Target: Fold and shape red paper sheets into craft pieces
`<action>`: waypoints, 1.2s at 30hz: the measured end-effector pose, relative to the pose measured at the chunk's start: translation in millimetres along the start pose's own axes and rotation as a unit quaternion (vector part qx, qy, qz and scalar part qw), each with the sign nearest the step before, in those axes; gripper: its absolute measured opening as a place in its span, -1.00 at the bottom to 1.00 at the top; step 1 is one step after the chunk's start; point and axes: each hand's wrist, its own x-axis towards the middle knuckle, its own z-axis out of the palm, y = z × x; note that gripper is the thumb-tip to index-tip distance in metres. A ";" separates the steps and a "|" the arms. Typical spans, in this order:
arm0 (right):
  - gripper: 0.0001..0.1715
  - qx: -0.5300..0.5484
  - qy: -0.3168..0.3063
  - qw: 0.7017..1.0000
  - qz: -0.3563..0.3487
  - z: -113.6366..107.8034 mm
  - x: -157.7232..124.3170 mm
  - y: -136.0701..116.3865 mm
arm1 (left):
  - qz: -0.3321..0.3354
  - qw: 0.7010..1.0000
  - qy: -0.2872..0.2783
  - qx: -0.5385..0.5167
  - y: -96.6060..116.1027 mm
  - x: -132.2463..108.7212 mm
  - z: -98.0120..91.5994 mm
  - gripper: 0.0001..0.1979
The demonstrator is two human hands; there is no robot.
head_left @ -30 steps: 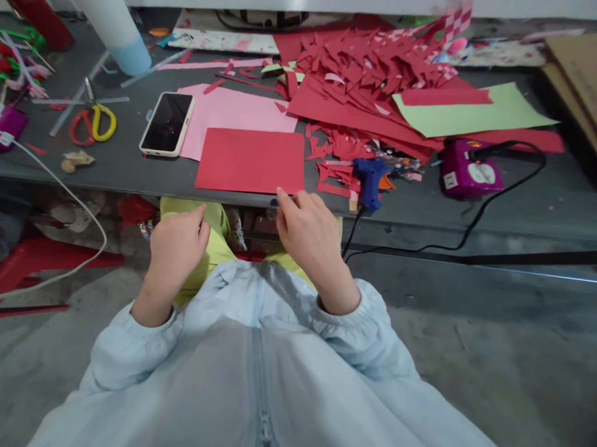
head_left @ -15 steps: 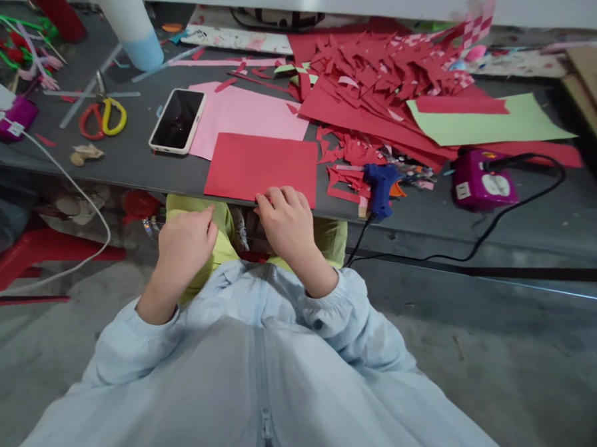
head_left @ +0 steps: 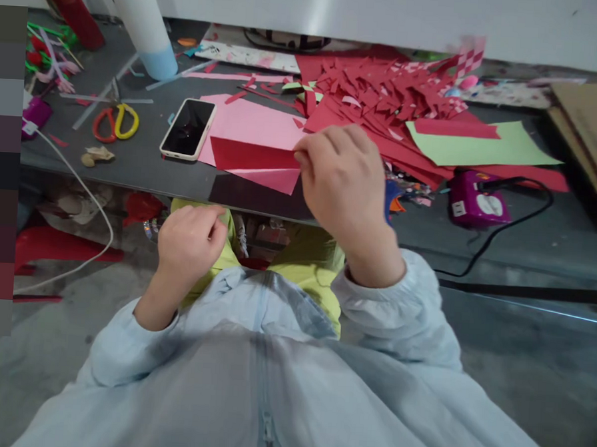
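My right hand [head_left: 343, 179] pinches the right edge of a red paper sheet [head_left: 249, 155] and holds it lifted off the dark table [head_left: 131, 168], tilted so its near edge is up. A pink sheet [head_left: 248, 122] lies under and behind it. My left hand [head_left: 190, 238] hovers below the table's front edge over my lap, fingers curled loosely with thumb against forefinger; I cannot make out anything in them.
A phone [head_left: 188, 129] lies left of the pink sheet. Red-and-yellow scissors [head_left: 114, 122] sit further left. A heap of red paper scraps [head_left: 385, 88], a green sheet [head_left: 483, 145], a purple device [head_left: 478, 198] with black cable and a white-blue roll [head_left: 141, 22] crowd the table.
My right hand took the red sheet's near edge and lifted it up and away from the table. The left hand stayed over my lap. The camera tilted slightly.
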 end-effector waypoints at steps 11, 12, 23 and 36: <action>-0.72 0.086 -0.061 0.994 -0.005 -28.1 23.0 12.0 | 0.018 0.999 0.030 -0.014 4.7 -0.8 -12.7 -0.74; -0.71 0.106 -0.077 0.991 0.006 -20.0 27.9 15.3 | 0.024 0.999 0.034 -0.018 4.2 -0.7 -10.9 -0.74; -0.64 0.125 -0.123 0.985 -0.010 79.1 46.3 21.0 | 0.084 0.994 -0.066 -0.035 -2.3 12.8 23.6 -0.63; -0.68 0.153 -0.091 0.984 -0.017 96.7 40.9 12.3 | 0.143 0.985 -0.085 -0.050 -8.4 27.7 47.1 -0.58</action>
